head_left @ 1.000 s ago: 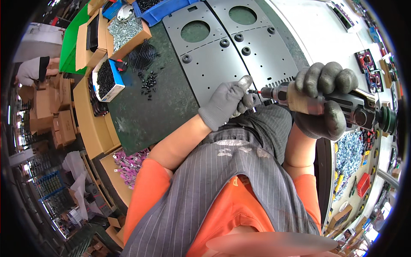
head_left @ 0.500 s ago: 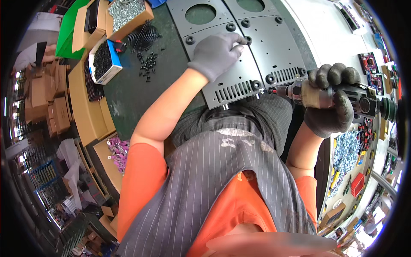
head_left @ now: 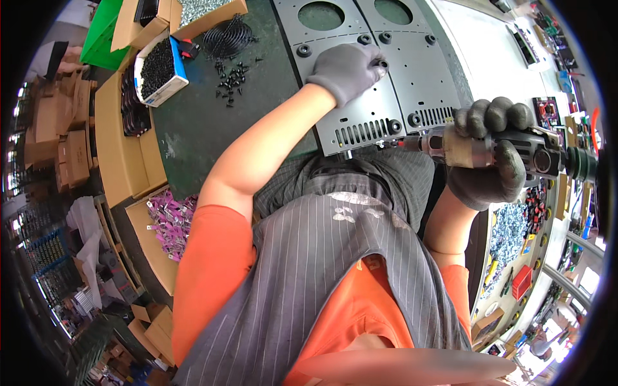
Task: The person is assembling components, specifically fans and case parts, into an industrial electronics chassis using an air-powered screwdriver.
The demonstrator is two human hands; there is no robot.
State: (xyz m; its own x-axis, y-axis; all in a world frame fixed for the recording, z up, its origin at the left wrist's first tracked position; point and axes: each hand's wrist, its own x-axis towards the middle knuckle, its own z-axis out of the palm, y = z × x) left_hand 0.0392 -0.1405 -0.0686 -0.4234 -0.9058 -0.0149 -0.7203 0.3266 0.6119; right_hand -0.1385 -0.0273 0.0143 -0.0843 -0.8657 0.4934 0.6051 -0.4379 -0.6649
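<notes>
Two grey sheet-metal panels (head_left: pixel 357 103) lie side by side in front of me, with slots, large round cut-outs and several black round feet (head_left: pixel 394 126) on them. My left hand (head_left: pixel 344 71), in a grey glove, rests on the left panel. Its curled fingers pinch another black round foot (head_left: pixel 383 64) near the seam. In a dark glove, my right hand (head_left: pixel 492 151) is wrapped round a power screwdriver (head_left: pixel 473 145), held level. The driver's bit (head_left: pixel 396 144) points left at the left panel's front edge, where small metal posts stick out; whether it touches is too small to tell.
Loose black screws (head_left: pixel 232 80) and black wire fan guards (head_left: pixel 228 37) lie on the dark green table (head_left: pixel 193 128). A box of black screws (head_left: pixel 159 71) and a carton of silver fasteners (head_left: pixel 206 11) stand at left. Purple parts (head_left: pixel 172 222) fill a carton beside my left arm.
The panels appear farther right and slightly higher in the picture. My left hand has shifted with them, its fingers now curled more round the foot. The driver's bit sits nearer the front edge.
</notes>
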